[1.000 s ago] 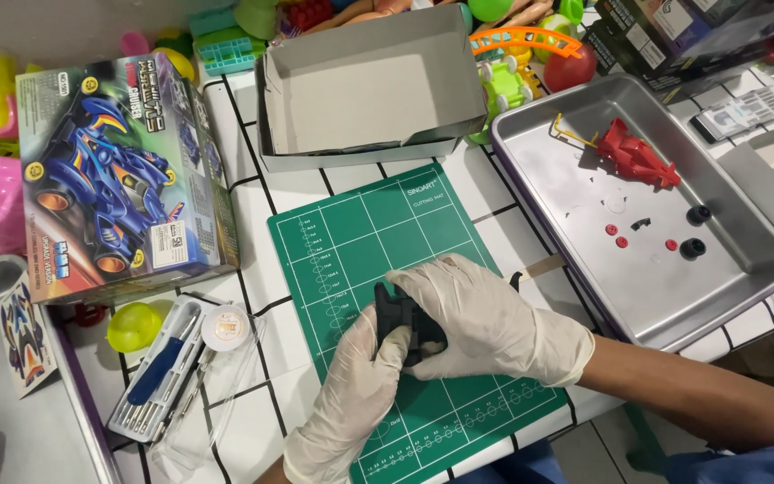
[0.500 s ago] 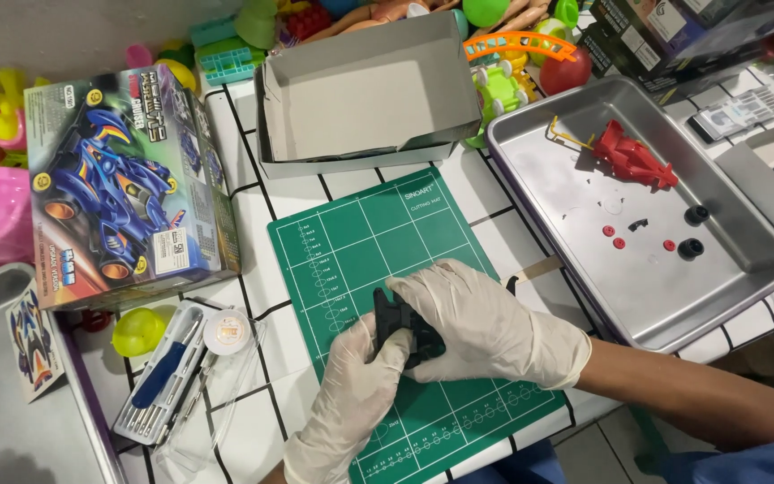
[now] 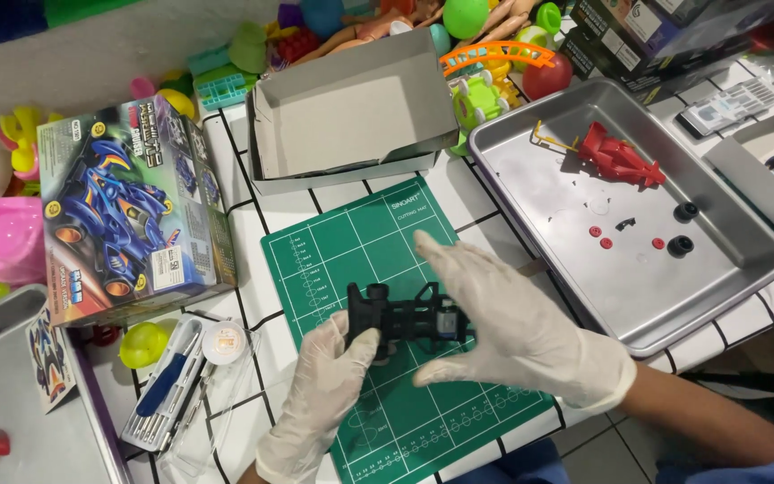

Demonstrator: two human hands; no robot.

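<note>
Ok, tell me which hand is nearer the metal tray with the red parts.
Right. The right hand lies open beside the tray, close to its near edge; the left hand is farther off, gripping the black chassis.

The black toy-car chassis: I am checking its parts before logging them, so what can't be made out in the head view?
- Black chassis: its right end lies behind the right hand; the left hand covers its lower left corner.
- Its underside faces the green cutting mat, unseen.
- Small parts in the metal tray: too small to identify.
- Screwdriver set: tips blurred under clear packaging.
</note>
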